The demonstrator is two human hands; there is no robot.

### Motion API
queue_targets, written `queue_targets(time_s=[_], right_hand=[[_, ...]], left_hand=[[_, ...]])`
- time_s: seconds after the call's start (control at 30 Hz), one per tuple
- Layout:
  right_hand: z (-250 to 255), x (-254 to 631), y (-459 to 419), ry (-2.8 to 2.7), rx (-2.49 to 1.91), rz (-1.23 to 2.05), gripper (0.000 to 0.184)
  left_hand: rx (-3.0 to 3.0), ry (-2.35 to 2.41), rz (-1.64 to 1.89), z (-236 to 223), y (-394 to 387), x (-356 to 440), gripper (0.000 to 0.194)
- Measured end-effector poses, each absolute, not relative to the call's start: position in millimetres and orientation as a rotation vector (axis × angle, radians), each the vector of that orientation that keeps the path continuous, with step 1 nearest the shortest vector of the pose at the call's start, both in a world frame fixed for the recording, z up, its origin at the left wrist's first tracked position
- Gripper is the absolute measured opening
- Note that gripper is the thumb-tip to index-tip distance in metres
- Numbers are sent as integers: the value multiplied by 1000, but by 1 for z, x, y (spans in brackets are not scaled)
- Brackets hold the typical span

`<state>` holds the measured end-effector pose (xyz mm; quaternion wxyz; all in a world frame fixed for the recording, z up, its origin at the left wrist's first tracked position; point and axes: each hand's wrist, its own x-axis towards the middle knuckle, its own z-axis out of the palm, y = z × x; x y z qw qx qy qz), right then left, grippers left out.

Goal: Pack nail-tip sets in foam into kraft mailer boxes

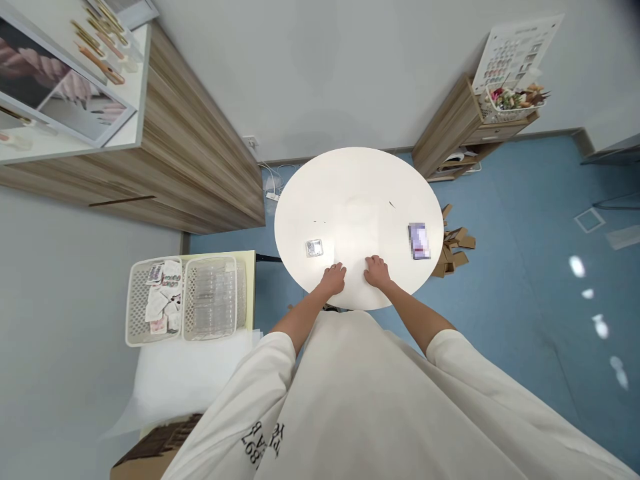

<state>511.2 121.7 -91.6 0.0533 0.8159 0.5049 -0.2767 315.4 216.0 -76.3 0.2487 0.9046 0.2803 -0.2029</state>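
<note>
Both hands rest at the near side of a white round table. My left hand lies on the tabletop, fingers somewhat bent and apart, with no object visible in it. A small clear case with dark markings is just beyond it to the left. To the right, my right hand touches the table with its fingers spread, and nothing shows in it. A faint pale rectangle lies between and beyond the hands; I cannot tell whether it is a sheet or a reflection. Farther right is a purple, blurred-out rectangular item.
Small dark marks dot the tabletop. At left, a basket of packets adjoins a basket of clear plastic pieces. A wooden cabinet stands behind them. Cardboard pieces lie on the floor right of the table.
</note>
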Motion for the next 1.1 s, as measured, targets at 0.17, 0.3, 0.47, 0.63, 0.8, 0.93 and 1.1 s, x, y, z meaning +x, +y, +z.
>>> queue_targets(time_s=[0.17,0.3,0.47,0.63,0.8,0.93,1.1], right_hand=[[-87,514,128,1511,2445,-866,49],[-79,514,128,1570,2423,-834,50],[-69,510,126,1557,2430,-808,51],[-61,503,121,1482,2445,-818,51],[-61,492,110,1416,2483,-838,49],[-60,486,103,1383,2500,-852,49],[-58,490,101,1392,2501,-862,48]], left_hand=[[2437,763,-541,-77,223,309,40],[2464,825,-427,-73,245,295,46],[2520,1065,-295,-70,292,269,52],[2515,1111,-295,-76,323,252,49],[2544,1053,-282,-87,332,250,51],[2551,1032,-287,-87,337,253,53],[2555,1024,-295,-81,340,258,49]])
